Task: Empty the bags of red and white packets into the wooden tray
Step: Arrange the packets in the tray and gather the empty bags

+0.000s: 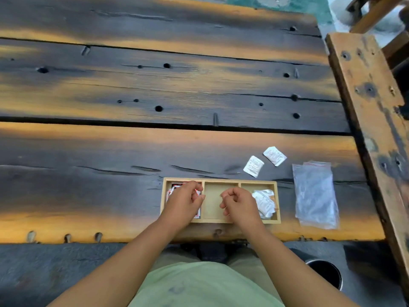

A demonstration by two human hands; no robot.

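Note:
A wooden tray [221,180] with three compartments lies near the table's front edge. Red packets [174,187] fill its left compartment, mostly hidden under my left hand [184,201], whose fingers are curled with nothing clearly held. White packets [264,201] lie in the right compartment. My right hand [240,203] hovers over the middle compartment, fingers curled, holding nothing visible. Two loose white packets [253,166] [274,155] lie on the table behind the tray. Flat clear plastic bags [315,196] lie to the tray's right.
The table [155,89] is dark, weathered planks with gaps and holes. A wooden bench plank [374,103] runs along the right side. A dark round bin [327,273] stands on the floor at lower right.

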